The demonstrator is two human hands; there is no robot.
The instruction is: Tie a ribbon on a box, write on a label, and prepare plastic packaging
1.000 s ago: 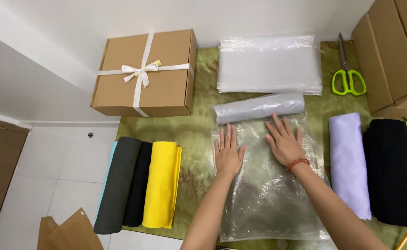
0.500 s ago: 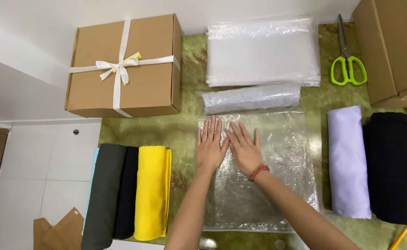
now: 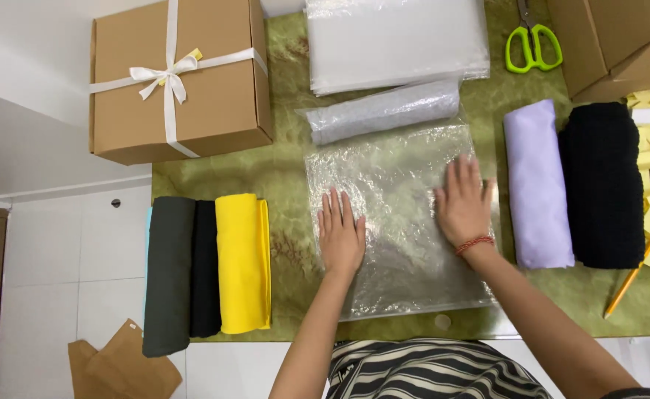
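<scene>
So the hands have slid apart since a moment ago, when they sat close together mid-sheet. Now the left hand [image 3: 341, 235] is pressed flat on the left edge of the clear plastic bag [image 3: 399, 222] and the right hand [image 3: 464, 203] on its right edge, so I'd guess it's getting smoothed outward. Fingers on both hands are spread and released, gripping nothing. The bag lies flat on the green bench [image 3: 288, 170], directly under both palms, between the yellow cloth roll [image 3: 243, 262] and the lilac cloth roll [image 3: 535, 185], with a rolled plastic bundle [image 3: 382, 111] just beyond it.
</scene>
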